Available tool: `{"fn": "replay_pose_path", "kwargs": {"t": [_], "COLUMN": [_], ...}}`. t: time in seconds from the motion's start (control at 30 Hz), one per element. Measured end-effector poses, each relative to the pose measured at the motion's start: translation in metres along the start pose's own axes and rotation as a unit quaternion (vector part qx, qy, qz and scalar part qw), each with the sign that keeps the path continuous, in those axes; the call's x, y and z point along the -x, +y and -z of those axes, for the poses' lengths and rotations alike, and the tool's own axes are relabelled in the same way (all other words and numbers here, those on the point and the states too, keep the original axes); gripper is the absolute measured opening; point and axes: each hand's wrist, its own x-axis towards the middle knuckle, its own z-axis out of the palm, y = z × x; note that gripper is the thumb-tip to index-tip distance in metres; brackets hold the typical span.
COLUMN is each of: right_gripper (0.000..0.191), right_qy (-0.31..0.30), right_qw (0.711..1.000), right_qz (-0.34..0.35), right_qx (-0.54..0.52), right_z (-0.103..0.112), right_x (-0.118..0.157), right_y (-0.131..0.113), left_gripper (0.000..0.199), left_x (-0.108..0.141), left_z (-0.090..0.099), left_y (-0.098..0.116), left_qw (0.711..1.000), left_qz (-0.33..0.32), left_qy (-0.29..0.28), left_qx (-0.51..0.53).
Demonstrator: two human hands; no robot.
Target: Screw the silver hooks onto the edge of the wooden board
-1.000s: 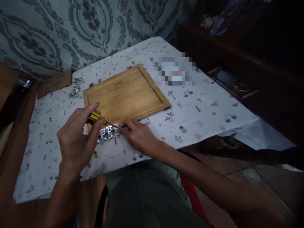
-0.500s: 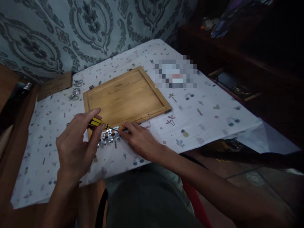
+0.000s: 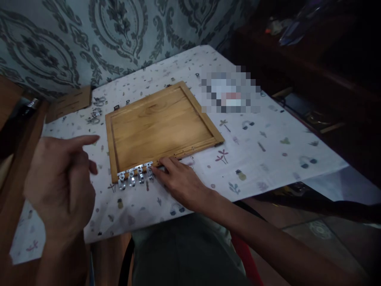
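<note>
i'd press that end metal fitting point(image 3: 149, 170) flush on the wooden board point(image 3: 160, 125) — right hand point(image 3: 184, 182) at it, grip unclear; left hand point(image 3: 62, 186) half-curled — can't tell if gripping.

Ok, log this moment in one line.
left hand: apart from wooden panel, grip unclear | right hand: touching rightmost metal fitting

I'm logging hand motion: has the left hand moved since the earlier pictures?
Yes, leftward. Judged against the wooden panel, the left hand was at its near-left corner and now sits off to its left.
</note>
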Motion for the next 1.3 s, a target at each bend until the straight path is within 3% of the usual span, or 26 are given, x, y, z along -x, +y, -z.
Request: {"fn": "replay_pose_path", "kwargs": {"t": [0.1,0.2,0.33,0.5,0.67,1.0,1.3], "right_gripper": [0.036,0.040,0.043,0.042,0.041,0.038,0.039], "right_qy": [-0.021,-0.033,-0.011,-0.013,-0.016,0.000,0.001], "right_qw": [1.000,0.999,0.999,0.998,0.998,0.999,0.999], "right_qz": [-0.012,-0.012,0.014,0.033,0.030,0.039,0.036], "right_qx": [-0.016,-0.031,-0.047,-0.052,-0.043,-0.015,-0.008], "right_z": [0.003,0.003,0.000,-0.001,-0.001,-0.004,-0.005], "right_x": [-0.001,-0.001,0.001,0.002,0.001,0.002,0.002], "right_y": [0.000,0.000,0.002,0.004,0.003,0.004,0.004], "left_gripper": [0.028,0.045,0.061,0.056,0.052,0.034,0.034], "left_x": [-0.002,0.002,0.011,0.013,0.012,0.013,0.012], "left_z": [-0.007,-0.021,-0.036,-0.045,-0.051,-0.054,-0.057], "left_y": [-0.009,-0.015,-0.015,-0.008,-0.005,-0.001,0.002], "left_qw": [0.993,0.970,0.957,0.953,0.949,0.944,0.940], "left_qz": [-0.076,-0.146,-0.175,-0.184,-0.161,-0.115,-0.102], "left_qy": [-0.091,-0.177,-0.186,-0.185,-0.222,-0.269,-0.281], "left_qx": [-0.020,-0.082,-0.139,-0.156,-0.158,-0.150,-0.162]}}
